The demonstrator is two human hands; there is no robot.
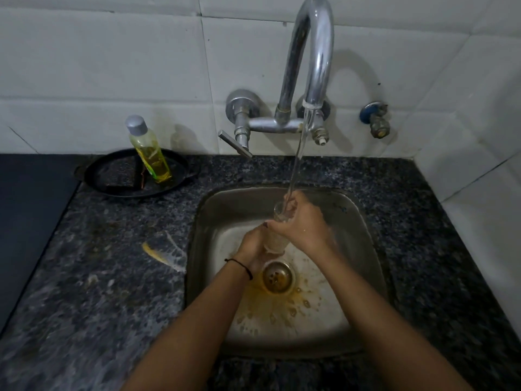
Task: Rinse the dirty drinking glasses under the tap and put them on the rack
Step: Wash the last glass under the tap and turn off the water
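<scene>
Both hands grasp one drinking glass (pixel 277 234) over the sink (pixel 363 221): the left hand (pixel 252 248) wraps its base, the right hand (pixel 298 224) grips its upper part, rim under the stream from the tap (pixel 313 52). Wet glass may slip between them and strike the basin below; no rack is in view.

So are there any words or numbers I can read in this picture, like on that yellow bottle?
No words or numbers can be read anywhere.
Yellow bottle: it has a green and yellow label, but the print is too small and blurred to read.
Tap, sink, the glass in the hands: no writing shows on them.
</scene>
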